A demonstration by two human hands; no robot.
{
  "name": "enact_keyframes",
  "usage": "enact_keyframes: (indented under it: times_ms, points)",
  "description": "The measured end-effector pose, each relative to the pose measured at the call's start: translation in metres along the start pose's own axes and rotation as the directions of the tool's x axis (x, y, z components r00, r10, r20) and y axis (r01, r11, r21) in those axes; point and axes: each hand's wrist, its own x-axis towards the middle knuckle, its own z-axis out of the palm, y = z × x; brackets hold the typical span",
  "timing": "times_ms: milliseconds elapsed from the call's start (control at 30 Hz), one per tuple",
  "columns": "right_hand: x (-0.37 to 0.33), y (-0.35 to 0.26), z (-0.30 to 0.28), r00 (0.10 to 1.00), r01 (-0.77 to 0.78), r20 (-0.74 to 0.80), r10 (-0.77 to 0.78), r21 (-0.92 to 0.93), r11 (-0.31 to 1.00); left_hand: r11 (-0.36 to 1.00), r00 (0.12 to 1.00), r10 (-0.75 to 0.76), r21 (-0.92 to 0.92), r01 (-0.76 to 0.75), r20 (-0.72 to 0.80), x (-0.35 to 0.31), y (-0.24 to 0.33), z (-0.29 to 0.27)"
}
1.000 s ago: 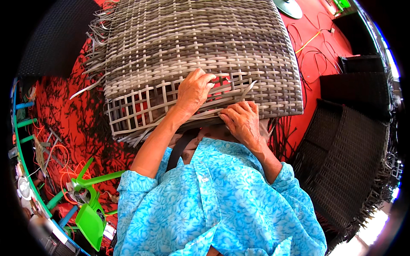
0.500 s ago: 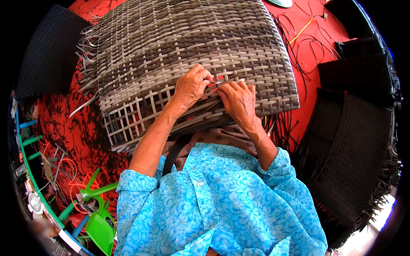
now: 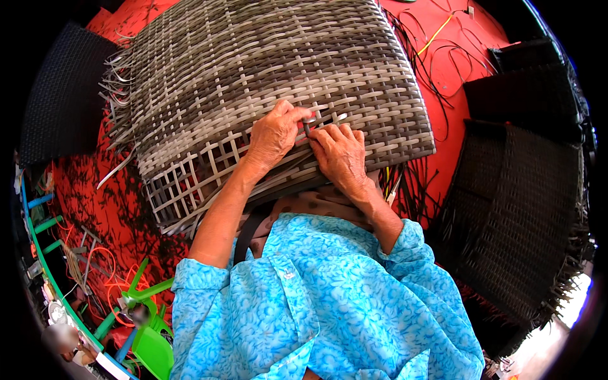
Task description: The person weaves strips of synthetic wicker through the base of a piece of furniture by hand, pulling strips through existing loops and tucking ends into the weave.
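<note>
Clearly, the grey-brown woven panel [image 3: 266,60] fills the upper centre of the frame, its far edge cut off at the top. Near its lower edge, the left hand [image 3: 273,134] pinches a thin grey strip [image 3: 308,125] at its fingertips. Just beside it, the right hand [image 3: 342,155] curls over the weave; its fingertips are tucked from view, so I cannot tell whether they grip. At lower left, the shirt [image 3: 342,297] partly hides a green plastic object [image 3: 154,351].
</note>
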Motion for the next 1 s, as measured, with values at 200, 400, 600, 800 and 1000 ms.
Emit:
enact_keyframes:
  times_ms: [200,400,600,800,1000]
  points:
    - [-0.002,-0.002,0.0,1.0,-0.008,-0.026,0.008,0.018,1.0,0.988,0.971,0.078,0.115,-0.106,0.225,0.003,-0.002,-0.015]
    - [-0.003,0.001,-0.001,0.998,0.02,-0.061,-0.017,0.048,0.999,0.995,0.993,0.023,0.094,-0.034,0.115,0.009,-0.009,-0.008]
    - [-0.005,0.001,-0.004,0.999,0.004,-0.05,-0.001,0.071,0.997,0.976,0.982,-0.117,-0.164,0.141,0.148,0.009,-0.011,-0.01]
    - [0.009,-0.001,-0.007,1.0,-0.005,-0.018,0.006,0.082,0.997,0.853,0.875,-0.303,-0.301,0.426,0.377,0.013,-0.006,-0.022]
    - [0.037,0.004,0.006,0.999,-0.04,-0.003,0.042,0.181,0.983,0.73,0.844,-0.251,-0.48,0.487,0.474,0.012,-0.013,-0.026]
